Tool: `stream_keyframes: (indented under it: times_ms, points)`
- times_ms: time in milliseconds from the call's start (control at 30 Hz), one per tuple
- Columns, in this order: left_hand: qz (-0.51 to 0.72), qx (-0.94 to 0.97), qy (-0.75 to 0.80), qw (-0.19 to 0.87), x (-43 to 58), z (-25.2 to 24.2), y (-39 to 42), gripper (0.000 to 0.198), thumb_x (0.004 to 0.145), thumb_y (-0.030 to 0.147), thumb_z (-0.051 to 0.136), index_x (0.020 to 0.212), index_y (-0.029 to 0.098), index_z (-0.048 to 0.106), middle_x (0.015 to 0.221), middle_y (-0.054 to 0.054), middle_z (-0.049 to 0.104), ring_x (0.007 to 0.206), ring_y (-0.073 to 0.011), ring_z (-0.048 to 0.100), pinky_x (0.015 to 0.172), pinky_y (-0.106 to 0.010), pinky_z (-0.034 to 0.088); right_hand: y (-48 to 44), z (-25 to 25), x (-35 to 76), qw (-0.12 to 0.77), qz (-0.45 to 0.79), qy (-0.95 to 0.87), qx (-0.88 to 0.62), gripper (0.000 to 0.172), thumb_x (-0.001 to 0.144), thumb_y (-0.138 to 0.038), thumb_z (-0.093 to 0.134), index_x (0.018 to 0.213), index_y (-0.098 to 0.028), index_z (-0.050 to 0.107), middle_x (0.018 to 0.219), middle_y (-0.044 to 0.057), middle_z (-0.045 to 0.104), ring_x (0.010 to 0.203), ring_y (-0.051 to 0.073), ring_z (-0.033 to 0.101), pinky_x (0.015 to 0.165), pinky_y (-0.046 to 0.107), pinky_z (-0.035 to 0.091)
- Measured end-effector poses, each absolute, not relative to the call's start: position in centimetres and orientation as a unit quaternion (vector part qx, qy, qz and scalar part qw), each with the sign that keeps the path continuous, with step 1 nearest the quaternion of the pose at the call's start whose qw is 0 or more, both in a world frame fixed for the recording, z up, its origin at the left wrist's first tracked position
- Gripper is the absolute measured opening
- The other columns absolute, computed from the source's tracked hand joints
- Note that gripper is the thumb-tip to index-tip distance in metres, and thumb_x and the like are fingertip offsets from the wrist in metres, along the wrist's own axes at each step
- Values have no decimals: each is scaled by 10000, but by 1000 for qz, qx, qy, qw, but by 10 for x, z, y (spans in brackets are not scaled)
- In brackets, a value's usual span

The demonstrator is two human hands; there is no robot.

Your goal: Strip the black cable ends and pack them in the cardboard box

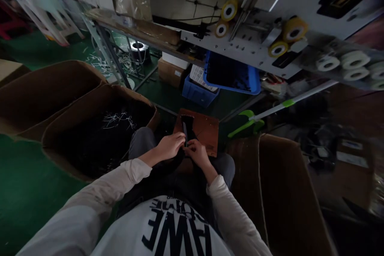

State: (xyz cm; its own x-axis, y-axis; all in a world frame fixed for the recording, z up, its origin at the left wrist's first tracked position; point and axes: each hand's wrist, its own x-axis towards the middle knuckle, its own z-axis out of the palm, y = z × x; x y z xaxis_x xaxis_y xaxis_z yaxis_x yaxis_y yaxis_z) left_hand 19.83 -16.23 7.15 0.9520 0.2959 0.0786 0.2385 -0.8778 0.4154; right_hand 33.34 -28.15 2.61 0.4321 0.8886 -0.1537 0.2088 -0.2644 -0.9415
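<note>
Above a reddish-brown board (210, 133) between my knees, both hands work close together. My left hand (171, 146) is closed, its fingertips pinched on a narrow dark strip (185, 127) that points away from me. Just to the right, my right hand (198, 153) is closed too, thumb and finger pressed together near the strip's lower end. What exactly lies between the right fingertips is too small and dark to make out. More black material lies on the board around the strip, its kind unclear.
An open carton (63, 128) with dark contents and white ties stands at my left; another carton (288, 184) is at my right. A machine panel with yellow rollers (229, 9) rises ahead. Below it are a blue tray (255, 82) and a blue bin (198, 95). A green-white pole (300, 99) slants at right.
</note>
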Motion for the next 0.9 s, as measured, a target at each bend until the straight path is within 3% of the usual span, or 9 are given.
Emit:
stream_keyframes:
  times_ms: [100,200,367,500,633,900]
  points:
    - [58,956,136,252,207,65,-170,147,912,204,396,990,185,519,920,-58,633,837,-177,629,679,-254,430,-283,27,336,435,332,-456,-702,94,777,-304,599,790,-211,603,657,-5,656,613,156,621,580,248,458]
    - [58,934,165,311,205,56,-179,149,897,242,455,1029,178,481,833,-44,646,766,-185,648,649,-255,439,-290,23,338,461,363,-424,-690,122,795,-320,561,808,-208,608,670,-12,632,613,144,597,588,247,462]
    - [76,910,166,373,196,46,-185,216,832,130,513,1038,194,525,917,-32,667,853,-161,644,738,-246,462,-296,16,340,493,432,-363,-662,166,763,-351,600,786,-187,598,670,-11,618,625,144,596,614,262,470]
    - [80,926,161,331,202,38,-178,101,835,164,523,874,178,616,902,-51,639,881,-169,604,785,-267,451,-295,18,345,462,361,-432,-685,115,750,-298,615,769,-188,641,748,11,653,738,161,605,708,279,454]
    - [79,926,144,339,211,31,-174,109,834,180,526,871,165,628,871,-49,616,858,-162,582,771,-264,441,-296,26,353,425,330,-487,-688,88,760,-275,609,775,-211,668,757,-1,670,747,165,613,709,271,447]
    - [130,856,193,462,215,17,-184,67,799,146,527,756,145,578,770,-28,560,760,-136,541,707,-249,431,-297,22,351,336,207,-571,-720,198,829,-190,506,936,-239,665,901,49,688,853,204,626,791,311,463]
